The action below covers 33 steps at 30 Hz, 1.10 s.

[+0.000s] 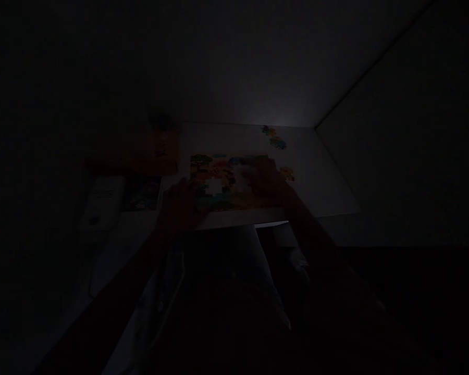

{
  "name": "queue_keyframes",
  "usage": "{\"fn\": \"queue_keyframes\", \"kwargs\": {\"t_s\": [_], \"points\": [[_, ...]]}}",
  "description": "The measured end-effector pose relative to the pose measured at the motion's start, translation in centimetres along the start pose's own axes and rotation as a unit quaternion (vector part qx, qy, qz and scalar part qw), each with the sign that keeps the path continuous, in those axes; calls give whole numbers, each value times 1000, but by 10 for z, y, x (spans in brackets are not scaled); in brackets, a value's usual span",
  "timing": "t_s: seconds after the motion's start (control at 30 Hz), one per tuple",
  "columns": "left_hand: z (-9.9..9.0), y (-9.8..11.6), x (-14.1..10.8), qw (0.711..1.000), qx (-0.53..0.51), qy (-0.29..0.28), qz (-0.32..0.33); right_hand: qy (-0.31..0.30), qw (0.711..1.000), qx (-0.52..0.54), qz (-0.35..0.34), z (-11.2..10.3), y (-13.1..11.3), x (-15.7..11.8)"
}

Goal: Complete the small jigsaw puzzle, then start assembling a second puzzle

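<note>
In dim light, a colourful jigsaw puzzle (221, 172) with a tree and a landscape lies on a white table (320, 182). White gaps show near its middle. My left hand (182, 203) rests at the puzzle's left edge, palm down, fingers stretched out and somewhat apart. Over the puzzle's right part is my right hand (266, 178), its fingers bent downward and smeared by motion and darkness. Whether it holds a piece cannot be made out. A loose yellow-orange puzzle piece (287, 173) lies just right of that hand.
More loose puzzle pieces (277, 142) lie near the table's back edge, by the wall (250, 78). To the left stand an orange box (166, 146), a dark printed picture (143, 194) and a pale rounded object (101, 200). My legs (242, 255) are below the front edge.
</note>
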<state>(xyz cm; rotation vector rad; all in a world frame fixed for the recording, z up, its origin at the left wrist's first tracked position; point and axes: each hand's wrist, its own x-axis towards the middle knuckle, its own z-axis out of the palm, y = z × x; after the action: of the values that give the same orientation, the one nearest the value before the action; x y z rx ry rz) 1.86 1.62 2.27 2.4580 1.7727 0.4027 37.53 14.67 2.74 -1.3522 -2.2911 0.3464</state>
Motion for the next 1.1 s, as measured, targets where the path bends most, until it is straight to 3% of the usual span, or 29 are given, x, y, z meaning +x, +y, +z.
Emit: {"fn": "queue_keyframes", "kwargs": {"t_s": [0.1,0.2,0.27,0.37,0.5,0.8,0.97,1.1], "points": [[2,-4,1,1000,-14,15,10,106,991,11,76,-24,61,14],[2,-5,2,1000,-11,21,-6,166,967,-13,195,-44,113,26],[2,-5,2,1000,-7,19,-16,177,951,-44,250,-49,135,32],[3,-7,1,1000,12,19,-10,147,944,-102,278,-48,148,39],[3,-11,-1,999,25,19,1,95,937,-148,302,-43,151,43],[0,-14,-4,1000,10,22,15,147,953,-97,247,-53,147,39],[-1,-15,-4,1000,15,13,12,149,984,-39,88,-62,118,29],[-7,-9,-3,1000,4,1,5,135,991,5,-20,-61,88,23]]}}
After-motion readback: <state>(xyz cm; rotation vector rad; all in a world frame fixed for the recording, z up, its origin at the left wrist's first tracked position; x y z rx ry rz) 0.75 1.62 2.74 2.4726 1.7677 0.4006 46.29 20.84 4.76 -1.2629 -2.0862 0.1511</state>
